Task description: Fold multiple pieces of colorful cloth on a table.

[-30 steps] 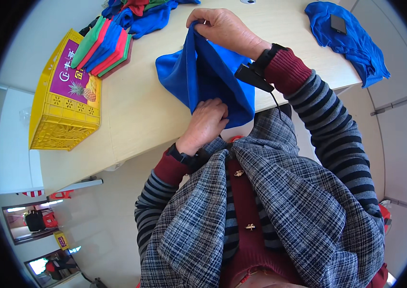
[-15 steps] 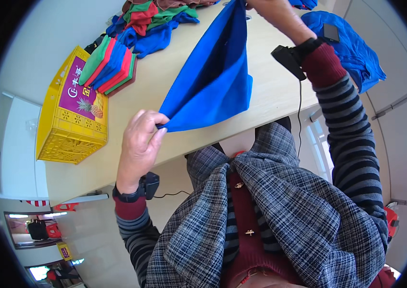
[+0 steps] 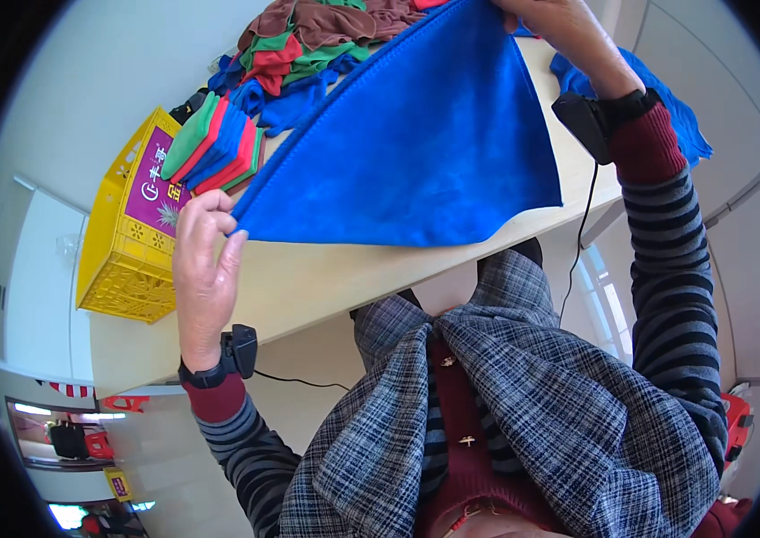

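A blue cloth [image 3: 416, 143] is stretched between my two hands above the table, its upper edge running taut on a slant and the rest hanging down. My left hand [image 3: 203, 260] pinches one corner between thumb and fingers, beside the yellow crate. At the top right, my right hand [image 3: 568, 31] grips the opposite end; its fingertips are partly cut off by the picture's edge. Behind the cloth's left end stands a neat stack of folded cloths [image 3: 211, 148] in green, red, blue and brown.
A yellow plastic crate [image 3: 129, 273] with a purple panel stands on the table's left [image 3: 299, 278]. Crumpled cloths [image 3: 308, 40] in several colours lie heaped at the back. More blue fabric [image 3: 658, 99] lies at the right. Black cables [image 3: 582, 233] hang from the wrist devices.
My hands have moved apart, the left toward the crate and the right further right. The blue cloth, folded and gaping before, is now pulled taut and spread wide.
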Motion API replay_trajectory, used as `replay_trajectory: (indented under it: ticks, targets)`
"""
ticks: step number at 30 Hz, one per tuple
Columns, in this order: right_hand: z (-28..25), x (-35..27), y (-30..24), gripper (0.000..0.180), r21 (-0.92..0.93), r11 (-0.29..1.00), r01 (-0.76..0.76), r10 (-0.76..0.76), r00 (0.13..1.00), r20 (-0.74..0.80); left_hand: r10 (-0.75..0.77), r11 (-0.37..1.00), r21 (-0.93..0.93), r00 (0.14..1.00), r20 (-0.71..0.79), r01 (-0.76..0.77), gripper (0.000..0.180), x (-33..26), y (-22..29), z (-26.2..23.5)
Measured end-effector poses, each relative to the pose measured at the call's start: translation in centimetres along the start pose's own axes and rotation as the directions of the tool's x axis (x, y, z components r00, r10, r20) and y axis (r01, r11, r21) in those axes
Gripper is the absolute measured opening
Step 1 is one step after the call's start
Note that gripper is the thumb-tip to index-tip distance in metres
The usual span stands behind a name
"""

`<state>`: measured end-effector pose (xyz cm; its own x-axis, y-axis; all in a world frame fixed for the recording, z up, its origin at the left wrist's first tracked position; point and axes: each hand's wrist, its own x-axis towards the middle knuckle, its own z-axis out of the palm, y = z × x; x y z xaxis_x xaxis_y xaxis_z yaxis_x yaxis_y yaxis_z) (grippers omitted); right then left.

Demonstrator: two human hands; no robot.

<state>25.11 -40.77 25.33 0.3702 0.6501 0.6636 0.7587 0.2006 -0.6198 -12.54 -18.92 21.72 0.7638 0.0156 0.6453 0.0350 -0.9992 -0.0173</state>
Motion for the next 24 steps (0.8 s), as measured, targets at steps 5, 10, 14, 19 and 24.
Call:
replay_trajectory:
  ticks: [5, 10, 14, 19, 24]
  targets:
    - [-0.7, -0.2, -1.0, 0.011, 0.186, 0.978, -0.091, 0.092, 0.996, 0.003, -0.242, 0.96, -0.147, 0.97, -0.019, 0.237, 0.013, 0.8, -1.5, -2.3]
    - [-0.7, -0.2, 0.2, 0.01, 0.156, 0.983, -0.099, 0.091, 0.994, 0.055, -0.343, 0.908, -0.287, 0.935, -0.087, 0.306, 0.009, 2.5, -3.3, -2.0]
    - [-0.6, 0.7, 4.1, 0.01, 0.112, 0.991, -0.066, 0.06, 0.997, 0.056, -0.269, 0.959, -0.109, 0.962, -0.046, 0.263, 0.016, 6.1, -4.9, 0.6]
    - [-1.2, 1.6, 7.7, 0.009, 0.192, 0.964, -0.184, 0.21, 0.969, -0.127, -0.046, 0.995, 0.089, 0.994, -0.101, 0.055, 0.013, 12.0, -9.3, 6.0]
    - [-2.5, 0.1, 2.9, 0.009, -0.056, 0.998, 0.022, -0.037, 0.956, -0.29, -0.039, 0.999, 0.021, 0.947, -0.32, 0.048, 0.009, 14.6, -9.5, 8.5]
